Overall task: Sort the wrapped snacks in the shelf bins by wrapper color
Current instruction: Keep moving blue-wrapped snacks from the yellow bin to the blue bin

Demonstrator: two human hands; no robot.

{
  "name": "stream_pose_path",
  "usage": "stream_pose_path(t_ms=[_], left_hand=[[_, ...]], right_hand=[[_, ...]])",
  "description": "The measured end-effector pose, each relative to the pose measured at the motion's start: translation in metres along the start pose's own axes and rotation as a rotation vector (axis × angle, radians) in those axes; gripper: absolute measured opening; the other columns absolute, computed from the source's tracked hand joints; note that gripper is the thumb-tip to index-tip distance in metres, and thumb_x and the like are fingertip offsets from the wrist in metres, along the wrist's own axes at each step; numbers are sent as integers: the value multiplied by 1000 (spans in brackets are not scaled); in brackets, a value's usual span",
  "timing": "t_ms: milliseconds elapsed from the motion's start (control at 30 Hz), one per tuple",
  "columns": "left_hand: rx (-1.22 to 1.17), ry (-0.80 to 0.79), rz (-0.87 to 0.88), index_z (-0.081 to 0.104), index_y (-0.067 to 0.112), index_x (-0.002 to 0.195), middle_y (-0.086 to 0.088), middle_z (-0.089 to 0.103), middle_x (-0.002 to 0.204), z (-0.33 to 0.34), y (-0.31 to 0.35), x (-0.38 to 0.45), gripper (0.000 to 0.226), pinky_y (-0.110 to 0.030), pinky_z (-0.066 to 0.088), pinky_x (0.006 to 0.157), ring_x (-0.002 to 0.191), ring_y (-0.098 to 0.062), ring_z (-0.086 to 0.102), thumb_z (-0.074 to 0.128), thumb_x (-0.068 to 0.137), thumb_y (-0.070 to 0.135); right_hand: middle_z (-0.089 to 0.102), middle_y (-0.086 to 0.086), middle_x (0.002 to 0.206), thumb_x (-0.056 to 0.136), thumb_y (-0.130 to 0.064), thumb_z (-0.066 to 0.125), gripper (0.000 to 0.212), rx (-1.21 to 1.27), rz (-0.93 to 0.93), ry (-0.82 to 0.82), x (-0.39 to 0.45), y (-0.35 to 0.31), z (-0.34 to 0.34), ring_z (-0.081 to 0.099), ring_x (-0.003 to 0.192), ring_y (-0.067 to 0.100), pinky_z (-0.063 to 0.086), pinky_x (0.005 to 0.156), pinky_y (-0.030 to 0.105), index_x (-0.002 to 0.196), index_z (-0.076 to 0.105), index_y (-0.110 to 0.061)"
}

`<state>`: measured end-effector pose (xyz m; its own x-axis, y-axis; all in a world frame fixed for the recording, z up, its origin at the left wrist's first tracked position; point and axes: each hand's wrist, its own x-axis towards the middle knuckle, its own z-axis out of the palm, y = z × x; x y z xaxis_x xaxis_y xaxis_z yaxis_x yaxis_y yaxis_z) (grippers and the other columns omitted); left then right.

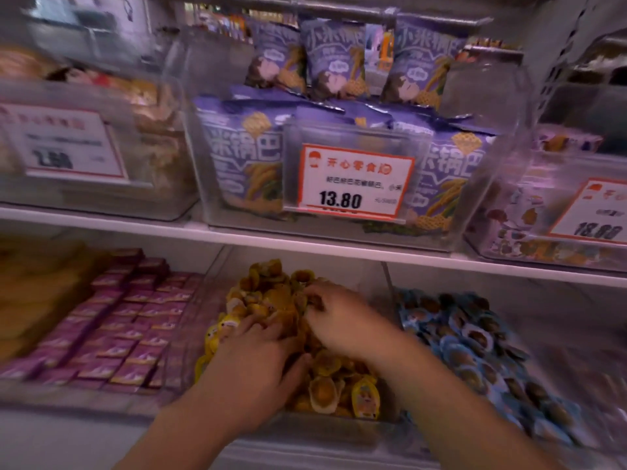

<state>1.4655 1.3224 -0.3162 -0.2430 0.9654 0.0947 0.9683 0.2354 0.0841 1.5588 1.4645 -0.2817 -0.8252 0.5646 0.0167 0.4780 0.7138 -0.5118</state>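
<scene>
Snack shop, shelf bins (492,184) w/ price tags (354,181), bulk wrapped snacks (475,340)

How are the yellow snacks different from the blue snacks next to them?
The yellow snacks fill the middle bin; the blue snacks fill the bin to their right. Both hands, left and right, dig in the yellow snacks; nothing touches the blue ones. Both are small wrapped pieces in heaps.
</scene>
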Motion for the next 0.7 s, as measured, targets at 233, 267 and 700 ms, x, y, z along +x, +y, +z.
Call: stream_pose_path(t_ms=[233,267,700], left_hand=[[-111,120,-193,35,32,145,-3,17,162,3,-13,-14,62,-43,1,123,152,-26,-1,22,91,60],[-149,119,-215,30,30,147,-5,12,163,6,-14,-14,63,-42,3,122,152,-27,-2,25,92,59],[-767,-49,-393,5,33,155,-8,-4,166,10,-25,6,96,-44,24,120,152,-30,10,59,82,66]], right_hand=[[47,13,149,99,-43,40,48,-2,428,-180,68,39,38,44,136,29,35,113,39,138,55,-19],[44,15,151,100,-43,35,51,-25,468,-179,70,41,40,42,137,31,32,115,41,139,53,-17],[72,22,100,91,-30,55,31,953,570,-20,111,23,39,69,92,35,53,94,47,95,76,-7]])
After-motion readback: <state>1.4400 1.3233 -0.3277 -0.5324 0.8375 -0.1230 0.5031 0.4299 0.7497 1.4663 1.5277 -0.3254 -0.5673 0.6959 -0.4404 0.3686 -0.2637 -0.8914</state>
